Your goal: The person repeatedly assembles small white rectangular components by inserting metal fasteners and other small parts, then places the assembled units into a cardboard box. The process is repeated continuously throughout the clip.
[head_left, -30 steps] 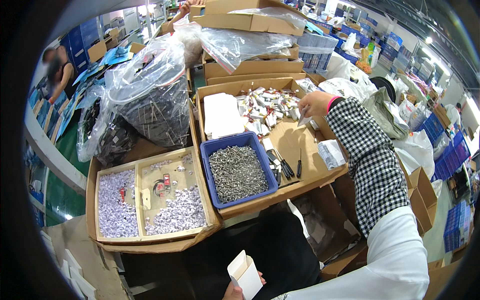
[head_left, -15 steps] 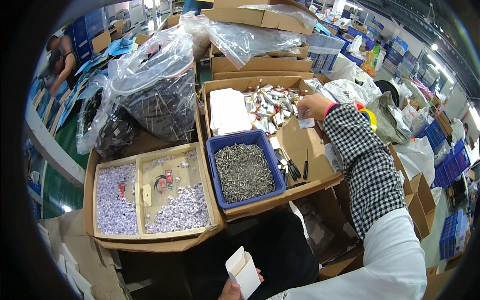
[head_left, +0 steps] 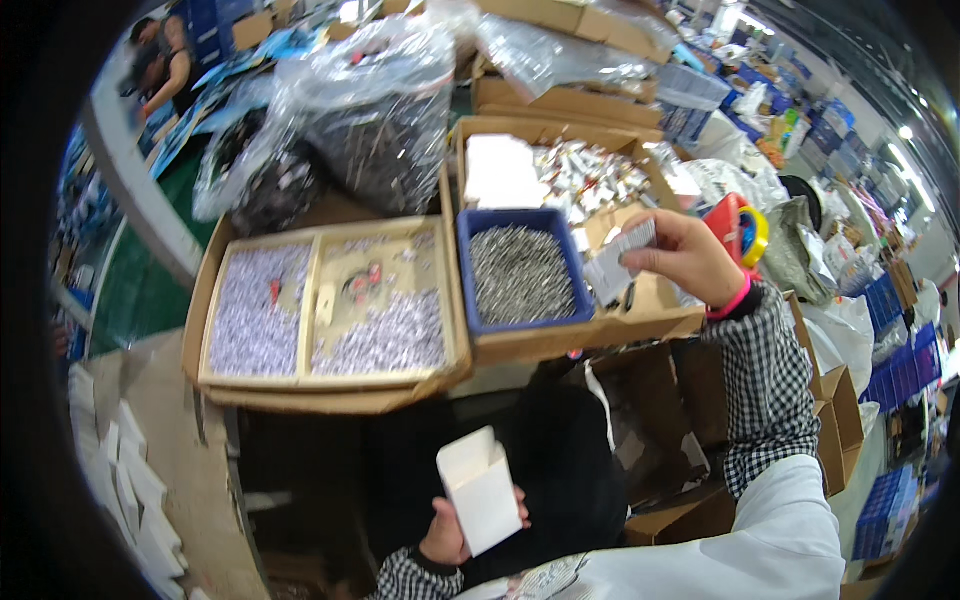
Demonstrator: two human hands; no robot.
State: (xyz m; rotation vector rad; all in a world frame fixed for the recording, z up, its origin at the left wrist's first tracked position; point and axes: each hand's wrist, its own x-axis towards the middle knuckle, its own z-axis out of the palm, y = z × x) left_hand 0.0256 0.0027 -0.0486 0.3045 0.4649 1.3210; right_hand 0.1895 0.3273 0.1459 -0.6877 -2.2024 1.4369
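Note:
My left hand (head_left: 446,537) is wrapped round a small white carton (head_left: 482,502) whose top flap stands up, low in the middle of the view. My right hand (head_left: 692,258) pinches a thin whitish paper slip (head_left: 622,262) with small print, held over the right part of the cardboard tray (head_left: 585,345). Just left of the slip sits a blue plastic bin (head_left: 525,325) full of small metal pins (head_left: 520,275). Behind it lie a stack of white cards (head_left: 500,172) and a heap of small white pieces with coloured wires (head_left: 590,178). The slip partly hides the dark-handled tools in the tray.
On the left, a wooden tray (head_left: 312,300) with two compartments holds small white parts. Behind it stands a plastic bag of dark items (head_left: 375,130). Tape rolls (head_left: 754,238) lie to the right. Another person (head_left: 170,65) works at the far left. White strips (head_left: 140,480) lie lower left.
My right hand has drawn back toward me from the heap, bringing the paper slip over the tray's front. My left hand has raised the white carton slightly. The whole view has shifted.

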